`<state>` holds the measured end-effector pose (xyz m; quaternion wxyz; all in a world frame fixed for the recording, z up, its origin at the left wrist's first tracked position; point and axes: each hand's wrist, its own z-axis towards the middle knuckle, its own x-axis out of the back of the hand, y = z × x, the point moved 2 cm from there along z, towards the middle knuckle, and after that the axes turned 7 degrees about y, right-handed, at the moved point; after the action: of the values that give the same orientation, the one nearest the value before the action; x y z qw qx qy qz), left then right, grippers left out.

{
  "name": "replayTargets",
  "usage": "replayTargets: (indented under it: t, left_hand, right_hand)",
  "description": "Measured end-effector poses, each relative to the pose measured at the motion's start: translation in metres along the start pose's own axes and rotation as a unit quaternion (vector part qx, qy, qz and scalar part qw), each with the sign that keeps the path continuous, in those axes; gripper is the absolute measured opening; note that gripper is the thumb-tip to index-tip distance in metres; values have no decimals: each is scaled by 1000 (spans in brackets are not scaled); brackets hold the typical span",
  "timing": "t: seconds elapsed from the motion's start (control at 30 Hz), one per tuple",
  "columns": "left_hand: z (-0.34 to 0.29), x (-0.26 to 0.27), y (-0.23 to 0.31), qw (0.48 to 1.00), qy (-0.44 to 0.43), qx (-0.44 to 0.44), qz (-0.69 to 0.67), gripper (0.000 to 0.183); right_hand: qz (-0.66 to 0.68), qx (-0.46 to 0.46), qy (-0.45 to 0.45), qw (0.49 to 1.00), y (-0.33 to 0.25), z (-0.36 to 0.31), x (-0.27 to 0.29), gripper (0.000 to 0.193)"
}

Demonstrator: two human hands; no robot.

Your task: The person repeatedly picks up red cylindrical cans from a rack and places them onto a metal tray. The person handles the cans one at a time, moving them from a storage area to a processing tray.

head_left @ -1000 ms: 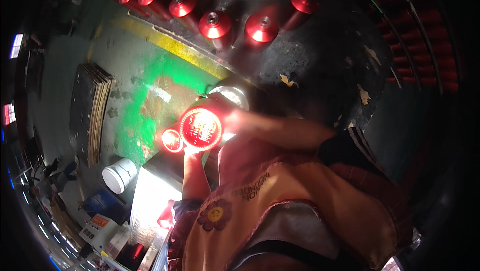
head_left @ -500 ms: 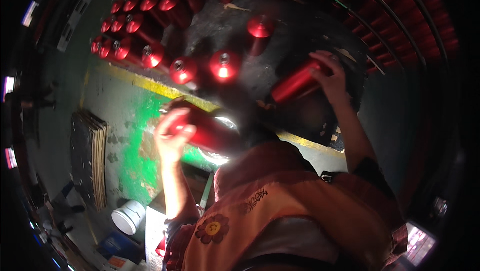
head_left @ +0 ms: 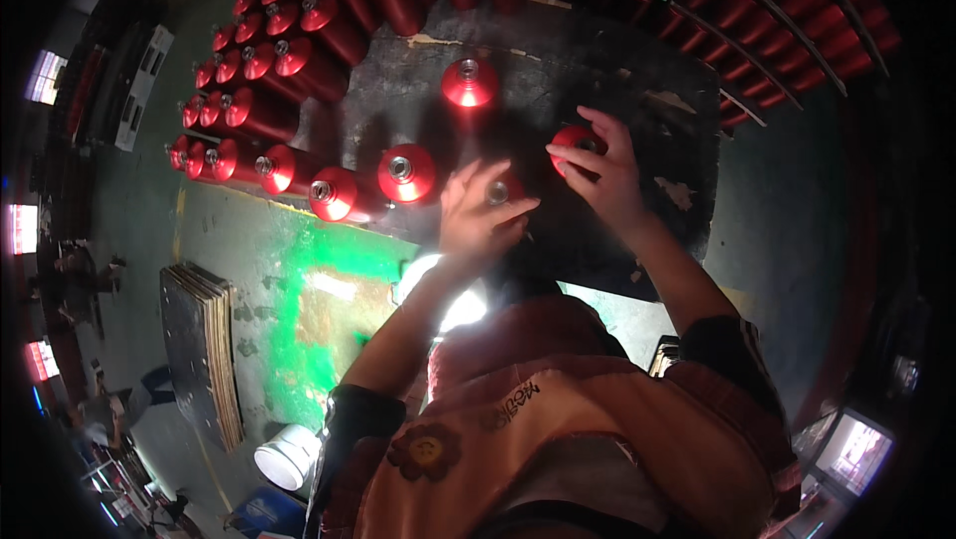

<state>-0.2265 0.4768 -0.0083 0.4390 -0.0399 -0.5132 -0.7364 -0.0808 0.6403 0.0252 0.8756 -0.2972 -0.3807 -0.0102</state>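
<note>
My left hand (head_left: 476, 212) is curled round the shoulder of a red metallic bottle (head_left: 500, 189), which stands upright on the dark table. The fingers hide most of its body. To the right, my right hand (head_left: 609, 170) grips the top of another upright red bottle (head_left: 568, 152), thumb and fingers on opposite sides. Just left of my left hand stands a red bottle with a clear neck (head_left: 405, 172). Beyond both hands is one more lone bottle (head_left: 468, 86).
Rows of red bottles (head_left: 299, 66) fill the table's left and far sides. More lie behind rails in a rack (head_left: 777, 31) at the far right. A stack of dark boards (head_left: 199, 350) and a white bucket (head_left: 286, 456) are on the floor at left.
The bottle in my left hand has gone from tilted at the near table edge to upright on the table, farther right. My right hand's bottle has also gone from slanted to upright.
</note>
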Motion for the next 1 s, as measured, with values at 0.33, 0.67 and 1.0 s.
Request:
replayTargets:
  t: [0.33, 0.67, 1.0]
  left_hand:
    - [19, -4, -1, 960, 56, 140, -236, 27]
    - [-34, 100, 10, 913, 116, 358, -154, 74]
    - [-57, 85, 5, 947, 109, 283, -105, 34]
  right_hand:
    - [241, -223, -62, 942, 14, 38, -42, 35]
    - [268, -320, -202, 886, -5, 78, -88, 44]
    - [66, -190, -135, 970, 31, 38, -65, 27]
